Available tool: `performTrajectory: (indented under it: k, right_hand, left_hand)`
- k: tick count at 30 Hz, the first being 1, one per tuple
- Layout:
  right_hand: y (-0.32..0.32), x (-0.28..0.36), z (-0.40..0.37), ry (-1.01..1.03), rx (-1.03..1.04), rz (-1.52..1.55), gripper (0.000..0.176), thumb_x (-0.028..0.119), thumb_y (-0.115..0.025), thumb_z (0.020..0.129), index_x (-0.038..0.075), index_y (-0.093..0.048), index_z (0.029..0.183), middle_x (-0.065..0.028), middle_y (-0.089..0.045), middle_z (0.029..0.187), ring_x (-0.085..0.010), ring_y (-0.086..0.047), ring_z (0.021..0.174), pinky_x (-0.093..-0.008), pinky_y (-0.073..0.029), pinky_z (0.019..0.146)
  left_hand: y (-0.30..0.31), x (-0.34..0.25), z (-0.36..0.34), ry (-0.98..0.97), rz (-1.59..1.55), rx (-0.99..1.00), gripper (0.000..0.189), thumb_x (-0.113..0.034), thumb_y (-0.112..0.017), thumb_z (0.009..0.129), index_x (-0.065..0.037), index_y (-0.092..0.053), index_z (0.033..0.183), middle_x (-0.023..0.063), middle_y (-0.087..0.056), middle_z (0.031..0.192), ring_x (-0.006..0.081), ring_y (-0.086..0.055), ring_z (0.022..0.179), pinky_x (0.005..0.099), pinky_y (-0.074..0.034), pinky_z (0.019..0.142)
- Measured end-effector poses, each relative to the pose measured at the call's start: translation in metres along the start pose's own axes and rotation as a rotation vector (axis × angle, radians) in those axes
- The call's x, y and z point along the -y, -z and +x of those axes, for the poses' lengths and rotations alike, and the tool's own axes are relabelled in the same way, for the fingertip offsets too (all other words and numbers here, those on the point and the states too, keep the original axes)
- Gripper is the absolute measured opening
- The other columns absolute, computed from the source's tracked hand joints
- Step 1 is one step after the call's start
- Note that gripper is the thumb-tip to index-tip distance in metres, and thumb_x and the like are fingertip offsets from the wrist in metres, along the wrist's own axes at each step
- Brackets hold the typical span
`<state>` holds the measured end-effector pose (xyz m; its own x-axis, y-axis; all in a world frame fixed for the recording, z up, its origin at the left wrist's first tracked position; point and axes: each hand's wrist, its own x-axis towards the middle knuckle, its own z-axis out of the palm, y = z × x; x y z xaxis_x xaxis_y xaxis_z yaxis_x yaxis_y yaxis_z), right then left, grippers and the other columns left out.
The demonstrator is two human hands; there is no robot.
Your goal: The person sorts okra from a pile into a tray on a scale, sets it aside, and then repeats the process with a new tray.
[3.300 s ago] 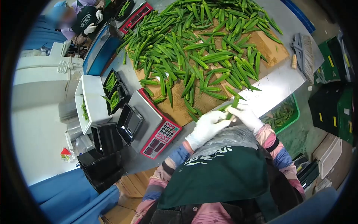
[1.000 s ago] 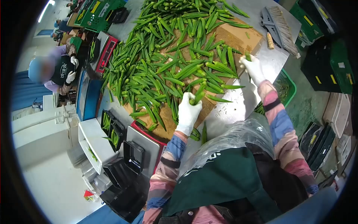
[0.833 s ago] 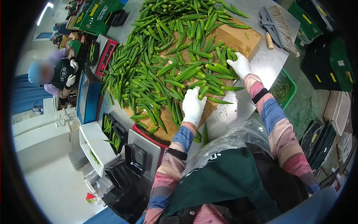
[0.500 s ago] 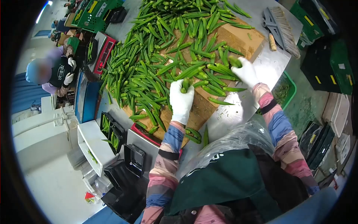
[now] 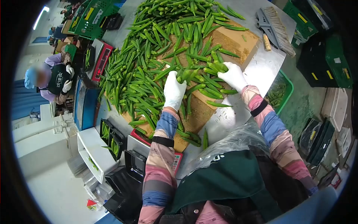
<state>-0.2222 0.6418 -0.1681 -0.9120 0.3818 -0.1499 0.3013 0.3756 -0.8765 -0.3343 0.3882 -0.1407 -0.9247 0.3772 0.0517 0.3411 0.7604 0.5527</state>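
Note:
A big heap of green okra pods (image 5: 130, 67) is spread over a flat cardboard sheet (image 5: 246, 39) on the metal table. My left hand (image 5: 174, 91), in a white glove, is closed around several okra pods (image 5: 189, 75), whose ends are blurred by motion. To its right, my gloved right hand (image 5: 233, 77) grips okra (image 5: 216, 67) at the heap's right side; its fingertips are partly hidden by the pods. Loose pods lie between and below both hands.
A brush (image 5: 276, 28) lies at the table's far right. Beneath that edge stands a green basket (image 5: 289, 95) with okra inside. Red scales (image 5: 101, 61) and black trays (image 5: 112, 140) are on the left. A co-worker (image 5: 56, 78) stands at far left.
My right hand has moved left, toward my left hand, with okra in its fingers. My left hand has shifted slightly left and up, its pods now pointing right. The view has turned a little.

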Motion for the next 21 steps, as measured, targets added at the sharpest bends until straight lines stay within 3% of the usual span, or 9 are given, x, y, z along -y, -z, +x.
performTrajectory:
  k: [2, 5, 8, 10, 13, 14, 15, 20, 21]
  right_hand:
    - [0.003, 0.008, -0.002, -0.169, 0.093, 0.410, 0.040, 0.023, -0.075, 0.083, -0.001, -0.071, 0.115, -0.0126, -0.074, 0.102, -0.0206, -0.070, 0.089, -0.0313, -0.053, 0.082]
    - [0.014, 0.009, 0.003, -0.320, 0.190, 0.858, 0.034, 0.020, -0.076, 0.084, -0.002, -0.072, 0.109, -0.0067, -0.074, 0.098, -0.0159, -0.070, 0.088, -0.0275, -0.053, 0.080]
    - [0.015, 0.020, 0.010, -0.194, 0.211, 0.511, 0.035, 0.020, -0.072, 0.085, 0.001, -0.068, 0.114, -0.0120, -0.075, 0.100, -0.0230, -0.073, 0.089, -0.0329, -0.056, 0.081]
    - [-0.002, 0.033, 0.011, -0.102, 0.074, -0.053, 0.038, 0.020, -0.071, 0.084, 0.005, -0.064, 0.118, -0.0170, -0.075, 0.101, -0.0296, -0.073, 0.090, -0.0385, -0.057, 0.081]
    - [-0.030, 0.024, 0.011, 0.109, 0.024, -0.492, 0.038, 0.021, -0.072, 0.081, 0.010, -0.056, 0.113, -0.0183, -0.073, 0.093, -0.0375, -0.071, 0.089, -0.0483, -0.055, 0.077]
    - [-0.038, 0.015, 0.015, 0.125, 0.014, -0.502, 0.040, 0.023, -0.074, 0.080, 0.013, -0.055, 0.114, -0.0175, -0.072, 0.091, -0.0377, -0.071, 0.089, -0.0484, -0.055, 0.077]
    - [-0.038, 0.020, 0.016, 0.140, 0.006, -0.511, 0.041, 0.025, -0.075, 0.080, 0.015, -0.054, 0.114, -0.0167, -0.071, 0.089, -0.0379, -0.070, 0.089, -0.0486, -0.054, 0.077]
    - [0.026, 0.025, -0.003, -0.005, -0.052, -0.307, 0.042, 0.030, -0.078, 0.080, 0.012, -0.059, 0.113, -0.0183, -0.073, 0.094, -0.0356, -0.073, 0.091, -0.0440, -0.056, 0.080]
    - [0.052, 0.020, -0.013, 0.029, -0.071, -0.229, 0.042, 0.028, -0.080, 0.079, 0.009, -0.062, 0.112, -0.0185, -0.073, 0.098, -0.0326, -0.073, 0.092, -0.0400, -0.056, 0.082]
  left_hand:
    - [0.010, -0.005, -0.005, 0.155, -0.159, -0.049, 0.038, -0.012, -0.079, 0.079, -0.005, -0.061, 0.112, 0.0191, -0.071, 0.102, 0.0344, -0.070, 0.094, 0.0413, -0.054, 0.083]
    - [0.036, -0.006, -0.004, 0.351, -0.811, 0.128, 0.029, -0.004, -0.074, 0.082, 0.001, -0.064, 0.109, 0.0077, -0.073, 0.095, 0.0165, -0.069, 0.082, 0.0310, -0.055, 0.076]
    - [0.044, -0.014, 0.000, 0.332, -0.757, 0.115, 0.026, -0.002, -0.071, 0.082, 0.003, -0.066, 0.107, 0.0044, -0.072, 0.095, 0.0133, -0.067, 0.081, 0.0285, -0.053, 0.075]
    - [0.033, -0.020, 0.005, 0.197, -0.578, 0.073, 0.030, -0.007, -0.071, 0.082, 0.000, -0.067, 0.110, 0.0070, -0.072, 0.093, 0.0149, -0.066, 0.081, 0.0287, -0.053, 0.076]
    - [-0.006, -0.029, 0.000, 0.030, 0.063, 0.048, 0.035, -0.016, -0.076, 0.082, -0.008, -0.064, 0.114, 0.0182, -0.072, 0.098, 0.0329, -0.071, 0.086, 0.0411, -0.055, 0.079]
    - [-0.015, -0.032, -0.004, 0.067, 0.285, 0.076, 0.048, -0.021, -0.080, 0.081, -0.011, -0.058, 0.122, 0.0216, -0.071, 0.100, 0.0410, -0.069, 0.092, 0.0478, -0.055, 0.081]
    - [-0.014, -0.035, -0.005, 0.041, 0.312, 0.105, 0.057, -0.023, -0.082, 0.080, -0.012, -0.053, 0.127, 0.0193, -0.071, 0.099, 0.0392, -0.069, 0.093, 0.0478, -0.054, 0.081]
    - [0.004, -0.017, -0.014, 0.098, 0.036, -0.012, 0.042, -0.014, -0.078, 0.081, -0.010, -0.056, 0.116, 0.0178, -0.073, 0.093, 0.0391, -0.070, 0.088, 0.0449, -0.055, 0.078]
    - [0.014, -0.016, -0.018, 0.180, -0.218, -0.056, 0.042, -0.015, -0.079, 0.082, -0.007, -0.058, 0.117, 0.0151, -0.073, 0.094, 0.0313, -0.072, 0.090, 0.0391, -0.056, 0.081]
